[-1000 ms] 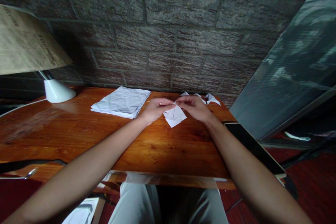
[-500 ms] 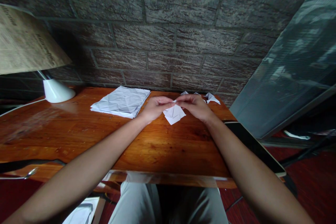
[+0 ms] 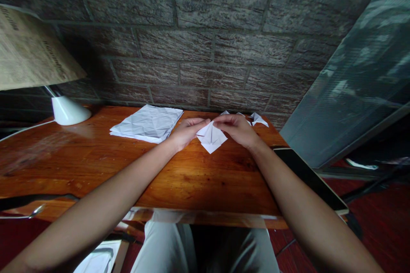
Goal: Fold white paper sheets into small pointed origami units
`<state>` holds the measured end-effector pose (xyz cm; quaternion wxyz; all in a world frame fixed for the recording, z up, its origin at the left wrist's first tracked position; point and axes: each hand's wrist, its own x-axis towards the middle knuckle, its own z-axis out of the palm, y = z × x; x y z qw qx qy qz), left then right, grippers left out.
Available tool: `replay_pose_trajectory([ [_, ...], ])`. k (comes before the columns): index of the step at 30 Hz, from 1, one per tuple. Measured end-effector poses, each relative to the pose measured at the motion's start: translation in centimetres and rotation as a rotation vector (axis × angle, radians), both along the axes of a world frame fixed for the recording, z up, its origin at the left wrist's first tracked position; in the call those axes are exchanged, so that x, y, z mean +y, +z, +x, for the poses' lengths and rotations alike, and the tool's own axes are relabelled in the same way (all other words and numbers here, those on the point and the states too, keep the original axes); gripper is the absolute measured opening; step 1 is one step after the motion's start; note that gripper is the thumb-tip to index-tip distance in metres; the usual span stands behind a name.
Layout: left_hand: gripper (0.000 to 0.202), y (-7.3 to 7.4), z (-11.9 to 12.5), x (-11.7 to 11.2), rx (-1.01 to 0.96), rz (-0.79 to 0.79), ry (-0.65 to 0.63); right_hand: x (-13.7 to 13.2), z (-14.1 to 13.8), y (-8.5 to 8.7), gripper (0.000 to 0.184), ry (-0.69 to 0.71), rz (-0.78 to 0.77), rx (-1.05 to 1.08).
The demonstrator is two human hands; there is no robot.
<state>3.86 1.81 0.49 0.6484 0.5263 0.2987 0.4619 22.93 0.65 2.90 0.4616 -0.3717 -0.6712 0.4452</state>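
Note:
A small white folded paper (image 3: 211,140), diamond-shaped with creases running from its top point, is held up between both hands above the wooden table (image 3: 192,187). My left hand (image 3: 187,133) pinches its upper left edge between thumb and fingers. On the other side, my right hand (image 3: 237,128) grips the paper near its top right, fingers closed. The fingertips cover part of the top corner. Behind my right hand lie several small folded paper pieces, of which one white piece (image 3: 259,119) shows most clearly.
A stack of creased white sheets (image 3: 147,123) lies left of my hands. A lamp with a white base (image 3: 68,111) stands far left. A dark flat tablet-like panel (image 3: 307,177) rests at the table's right edge. The brick wall (image 3: 195,47) rises behind the table.
My left hand has shifted slightly left along the paper, its thumb now apart from the right hand's fingertips. More of the paper's top shows, and it looks a little more spread out.

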Motion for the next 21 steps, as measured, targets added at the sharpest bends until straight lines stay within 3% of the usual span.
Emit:
replay_pose_trajectory([
  [7,0.038,0.25,-0.07,-0.11,0.005,-0.064,-0.043,-0.04,-0.04,-0.11,0.032,0.006,-0.016,0.004],
  [21,0.037,-0.06,-0.40,0.31,0.048,0.081,-0.036,-0.23,-0.28,-0.04,0.031,0.015,-0.026,0.055],
])
